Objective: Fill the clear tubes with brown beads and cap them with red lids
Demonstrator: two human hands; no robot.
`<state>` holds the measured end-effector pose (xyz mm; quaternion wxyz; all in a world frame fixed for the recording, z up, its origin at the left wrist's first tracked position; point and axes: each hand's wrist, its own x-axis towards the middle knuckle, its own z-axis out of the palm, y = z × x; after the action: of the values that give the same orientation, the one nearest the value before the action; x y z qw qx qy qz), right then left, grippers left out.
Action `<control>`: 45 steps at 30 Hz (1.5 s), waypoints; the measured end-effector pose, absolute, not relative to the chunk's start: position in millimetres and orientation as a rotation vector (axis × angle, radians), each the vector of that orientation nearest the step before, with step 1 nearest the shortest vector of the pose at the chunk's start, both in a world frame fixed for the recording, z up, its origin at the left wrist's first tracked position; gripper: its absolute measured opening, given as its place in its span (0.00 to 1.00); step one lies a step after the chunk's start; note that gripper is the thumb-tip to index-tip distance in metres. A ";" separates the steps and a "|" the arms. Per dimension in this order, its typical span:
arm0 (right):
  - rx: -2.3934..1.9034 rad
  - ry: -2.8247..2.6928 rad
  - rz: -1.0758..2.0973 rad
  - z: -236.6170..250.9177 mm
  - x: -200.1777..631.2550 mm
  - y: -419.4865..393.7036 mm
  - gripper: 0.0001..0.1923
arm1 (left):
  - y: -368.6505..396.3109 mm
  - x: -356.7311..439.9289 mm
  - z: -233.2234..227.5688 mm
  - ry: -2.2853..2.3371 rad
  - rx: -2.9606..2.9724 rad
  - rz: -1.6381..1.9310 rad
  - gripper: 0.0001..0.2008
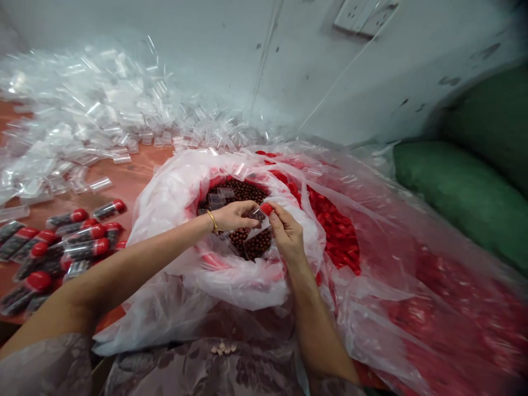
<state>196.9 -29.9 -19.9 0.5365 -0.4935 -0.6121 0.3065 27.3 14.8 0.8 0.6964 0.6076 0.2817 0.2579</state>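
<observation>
Tube (256, 215) between both hands (cap (267, 208) rightward)

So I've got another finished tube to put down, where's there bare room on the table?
Bare tabletop shows between the heap of empty clear tubes, the filled red-capped tubes and the bag of brown beads. The far left is crowded. Right of both hands, the bag of red caps fills the room.
</observation>
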 end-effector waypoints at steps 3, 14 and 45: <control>-1.188 -1.587 0.556 -21.4 195.3 -29.3 0.16 | 14.2 27.2 -1.3 0.620 1.422 0.585 0.13; -1.287 -1.901 0.297 -16.5 193.5 -41.7 0.20 | 8.3 25.2 -2.1 0.955 2.042 0.681 0.11; -1.040 -1.302 0.941 -4.7 161.0 -11.8 0.40 | -6.8 40.8 8.9 1.067 2.513 0.257 0.13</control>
<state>161.0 -11.8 -4.7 0.5759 -0.4443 -0.5563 0.4019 40.8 -6.8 8.9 0.1984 0.8982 0.3814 0.0918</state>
